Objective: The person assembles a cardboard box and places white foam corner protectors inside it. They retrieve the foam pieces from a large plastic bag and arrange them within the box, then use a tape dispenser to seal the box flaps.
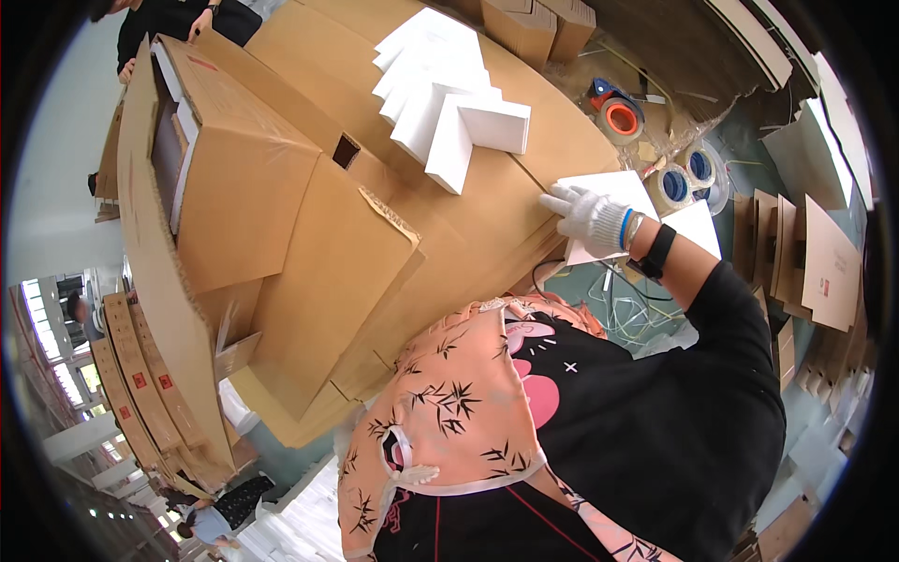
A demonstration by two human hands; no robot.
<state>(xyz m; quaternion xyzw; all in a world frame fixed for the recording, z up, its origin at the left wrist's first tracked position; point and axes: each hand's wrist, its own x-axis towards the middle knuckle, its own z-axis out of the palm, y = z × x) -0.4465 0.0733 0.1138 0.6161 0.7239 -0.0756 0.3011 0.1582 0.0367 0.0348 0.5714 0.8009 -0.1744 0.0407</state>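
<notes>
Floor (276, 456): green-grey, with loose pale strapping (646, 317) scattered at right.
Windows (37, 316): bright panes in dark frames, far left edge.
Lights (114, 514): small white points in the dim lower left.
Left side: tall stack of brown cartons (142, 398).
Right side: upright cardboard sheets (829, 267), leaning close together.

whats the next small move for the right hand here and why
Probably close the gloved right hand on the white panel beneath it: the hand lies across that panel, but the view doesn't show whether it grips.
</notes>
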